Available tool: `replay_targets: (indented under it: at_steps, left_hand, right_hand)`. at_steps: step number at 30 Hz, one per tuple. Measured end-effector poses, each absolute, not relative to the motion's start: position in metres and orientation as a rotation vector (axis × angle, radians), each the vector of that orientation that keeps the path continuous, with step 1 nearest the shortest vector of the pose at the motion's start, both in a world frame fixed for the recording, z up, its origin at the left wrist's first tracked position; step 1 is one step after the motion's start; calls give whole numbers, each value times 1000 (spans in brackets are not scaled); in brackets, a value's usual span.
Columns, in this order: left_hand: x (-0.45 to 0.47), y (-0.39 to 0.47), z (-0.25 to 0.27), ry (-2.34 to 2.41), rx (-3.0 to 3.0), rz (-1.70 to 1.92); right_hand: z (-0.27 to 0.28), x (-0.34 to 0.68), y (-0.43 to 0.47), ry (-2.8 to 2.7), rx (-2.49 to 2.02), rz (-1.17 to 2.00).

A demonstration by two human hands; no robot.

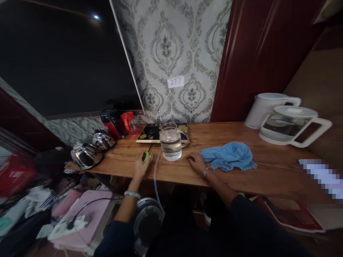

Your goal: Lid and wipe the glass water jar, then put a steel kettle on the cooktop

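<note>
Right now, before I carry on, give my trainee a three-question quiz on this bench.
1. True or false: the glass pitcher holds water.
2. What does the left hand grip? A) small green object B) spoon C) cup
3. Which thing lies just beside the right hand on the wooden table?

Key:
1. True, partly filled.
2. A, the small green object.
3. The blue cloth, crumpled; whether they touch is unclear.
</note>
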State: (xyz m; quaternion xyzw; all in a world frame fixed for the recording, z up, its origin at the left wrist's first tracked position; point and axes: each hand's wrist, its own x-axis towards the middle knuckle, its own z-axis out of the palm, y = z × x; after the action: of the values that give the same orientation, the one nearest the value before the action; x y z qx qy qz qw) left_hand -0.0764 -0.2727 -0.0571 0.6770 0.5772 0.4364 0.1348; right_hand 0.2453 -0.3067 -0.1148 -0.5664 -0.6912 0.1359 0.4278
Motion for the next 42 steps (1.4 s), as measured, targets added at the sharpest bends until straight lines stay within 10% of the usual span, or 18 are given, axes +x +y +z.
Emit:
replay_targets:
  at_steps: [42]
  left_hand:
    - [28, -312, -91, 852, 601, 1320]
  right_hand:
    - [-80, 161, -339, -1026, -1016, 1308]
